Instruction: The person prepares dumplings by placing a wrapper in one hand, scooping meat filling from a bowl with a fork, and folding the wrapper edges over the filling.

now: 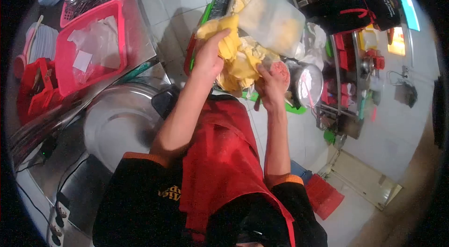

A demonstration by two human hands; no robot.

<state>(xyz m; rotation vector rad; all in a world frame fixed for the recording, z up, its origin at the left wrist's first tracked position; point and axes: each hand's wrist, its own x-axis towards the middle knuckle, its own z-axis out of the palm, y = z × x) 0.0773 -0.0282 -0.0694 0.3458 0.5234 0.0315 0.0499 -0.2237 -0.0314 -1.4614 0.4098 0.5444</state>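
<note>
Head view: the left hand (209, 55) is closed over a yellow cloth (236, 53) (bunched, draped downward) above a green crate (206, 15). The right hand (269, 85) grips the cloth's lower edge, just beside a clear plastic bag (276, 18) and a round scale (308, 83).

A crumpled mass of yellow bags (238, 57) is held up in both hands, bunched and folded. A clear plastic bag (273, 18) is seen just above, touching it.
</note>
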